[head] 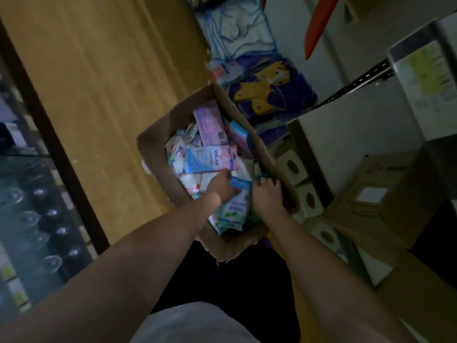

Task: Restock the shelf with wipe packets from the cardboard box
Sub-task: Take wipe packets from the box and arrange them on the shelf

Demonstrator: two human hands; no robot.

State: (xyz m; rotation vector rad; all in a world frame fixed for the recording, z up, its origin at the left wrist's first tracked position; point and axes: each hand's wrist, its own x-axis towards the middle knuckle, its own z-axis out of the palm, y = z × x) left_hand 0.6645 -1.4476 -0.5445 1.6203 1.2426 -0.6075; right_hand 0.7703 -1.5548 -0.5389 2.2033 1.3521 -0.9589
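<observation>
An open cardboard box [158, 159] stands on the floor in front of me, filled with several wipe packets in blue, pink, purple and white. Both my hands are inside it. My left hand [221, 185] reaches among the packets with its fingers curled around the top of a blue and white wipe packet [237, 206] that stands on edge. My right hand [267, 191] has its fingers curled over the same packet's other side, near the box's right wall. A blue and pink packet [210, 160] lies flat in the middle of the box.
Wooden floor [99, 95] spreads left of the box. A glass cabinet [37, 206] with dark bottles stands at far left. Purple diaper packs [269, 92] lie behind the box. A white shelf unit [358, 125] and more cardboard boxes [371, 201] are on the right.
</observation>
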